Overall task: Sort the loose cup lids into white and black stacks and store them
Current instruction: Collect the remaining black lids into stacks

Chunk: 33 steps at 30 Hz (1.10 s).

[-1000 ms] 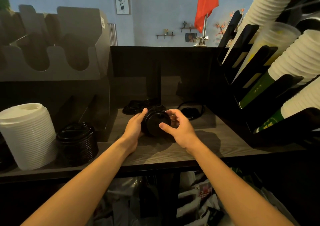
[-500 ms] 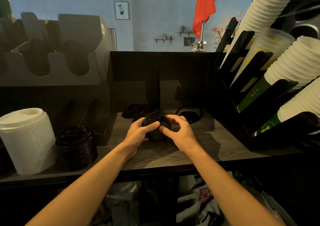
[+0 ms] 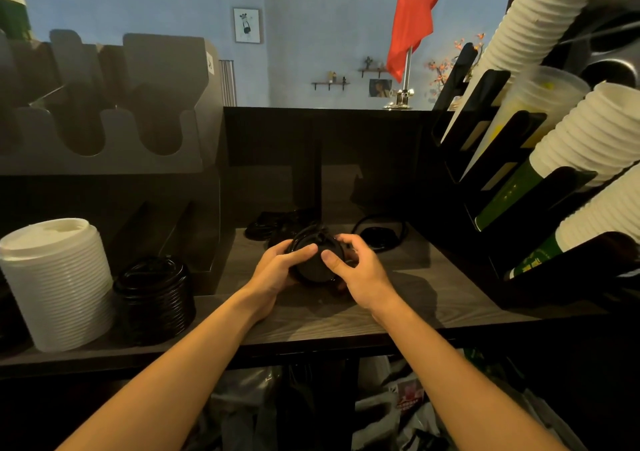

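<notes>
Both hands hold a small stack of black lids (image 3: 313,263) tilted on its side over the dark wooden shelf (image 3: 398,298). My left hand (image 3: 277,270) grips it from the left with the thumb across its face. My right hand (image 3: 356,270) grips it from the right, thumb also on the face. More loose black lids (image 3: 273,225) lie behind, and one black lid (image 3: 379,234) lies to the right rear. At the left stand a tall white lid stack (image 3: 59,284) and a shorter black lid stack (image 3: 154,295).
A grey slotted organiser (image 3: 114,118) rises at the back left. A black rack with slanted stacks of white paper cups (image 3: 585,146) fills the right side. Plastic bags (image 3: 391,402) sit below the shelf.
Both hands have closed in on the black lid stack, thumbs now pressing onto its face. The stack has shifted slightly nearer and lower on the shelf.
</notes>
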Motion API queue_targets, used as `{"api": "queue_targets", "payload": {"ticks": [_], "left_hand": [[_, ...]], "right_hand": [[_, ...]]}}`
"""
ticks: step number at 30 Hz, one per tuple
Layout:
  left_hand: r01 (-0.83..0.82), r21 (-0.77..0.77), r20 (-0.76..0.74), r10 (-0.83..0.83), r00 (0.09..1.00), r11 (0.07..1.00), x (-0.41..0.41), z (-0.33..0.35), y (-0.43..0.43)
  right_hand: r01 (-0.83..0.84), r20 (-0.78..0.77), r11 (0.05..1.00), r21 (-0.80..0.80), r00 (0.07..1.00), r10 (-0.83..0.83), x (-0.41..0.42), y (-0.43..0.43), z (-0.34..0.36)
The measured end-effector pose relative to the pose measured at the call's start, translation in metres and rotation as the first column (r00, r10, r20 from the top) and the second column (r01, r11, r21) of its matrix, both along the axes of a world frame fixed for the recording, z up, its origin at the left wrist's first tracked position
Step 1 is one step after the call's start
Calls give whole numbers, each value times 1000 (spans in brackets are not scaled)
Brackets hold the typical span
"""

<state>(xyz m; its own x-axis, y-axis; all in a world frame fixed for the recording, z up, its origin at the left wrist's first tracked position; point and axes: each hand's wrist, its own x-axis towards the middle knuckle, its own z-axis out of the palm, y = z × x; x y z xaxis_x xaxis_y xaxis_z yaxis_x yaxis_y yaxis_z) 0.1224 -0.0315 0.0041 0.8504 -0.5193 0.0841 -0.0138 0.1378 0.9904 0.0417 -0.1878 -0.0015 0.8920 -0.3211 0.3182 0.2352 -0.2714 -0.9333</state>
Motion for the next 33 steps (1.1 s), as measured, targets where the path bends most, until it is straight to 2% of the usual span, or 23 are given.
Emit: {"api": "queue_targets", "payload": {"ticks": [4, 8, 10, 12, 14, 16, 17, 19, 20, 23, 26, 28, 33], "left_hand": [[-15, 5, -14, 15, 1000, 1000, -2, 1, 0], [-40, 10, -12, 40, 999, 999, -5, 3, -2], [-106, 10, -1, 106, 994, 994, -6, 3, -3], [-211, 9, 27, 210, 977, 978, -4, 1, -4], [-293, -5, 32, 293, 956, 956, -1, 0, -5], [-335, -4, 50, 335, 941, 942, 3, 1, -6], [-352, 21, 101, 348, 932, 936, 7, 2, -8], [-395, 90, 216, 369, 904, 914, 14, 5, -14], [-420, 102, 230, 390, 892, 902, 18, 6, -19], [-477, 152, 139, 459, 878, 866, 29, 6, -35], [-459, 189, 154, 435, 887, 868, 43, 1, -49], [-430, 181, 175, 401, 899, 885, 50, 1, -55], [-419, 175, 205, 383, 901, 891, 55, 0, -56]], "right_hand": [[-14, -24, 1000, 13, 1000, 15, 1, 0, -1], [34, -44, 998, -58, 998, -37, 3, 0, 1], [83, -51, 991, -101, 995, -88, 9, -1, -1], [212, -21, 952, -220, 975, -221, 18, -6, -2], [369, 60, 821, -435, 922, -383, 29, -17, -2], [438, 136, 591, -677, 864, -484, 44, -32, -3], [442, 157, 497, -747, 843, -514, 52, -40, -3], [429, 135, 422, -799, 811, -569, 66, -54, 0], [418, 101, 415, -808, 792, -602, 72, -60, 2], [340, -54, 421, -841, 720, -692, 93, -73, 0], [211, -175, 412, -887, 670, -721, 107, -77, -7], [179, -208, 443, -879, 692, -692, 111, -80, -9], [202, -175, 490, -848, 766, -619, 107, -83, -6]]}}
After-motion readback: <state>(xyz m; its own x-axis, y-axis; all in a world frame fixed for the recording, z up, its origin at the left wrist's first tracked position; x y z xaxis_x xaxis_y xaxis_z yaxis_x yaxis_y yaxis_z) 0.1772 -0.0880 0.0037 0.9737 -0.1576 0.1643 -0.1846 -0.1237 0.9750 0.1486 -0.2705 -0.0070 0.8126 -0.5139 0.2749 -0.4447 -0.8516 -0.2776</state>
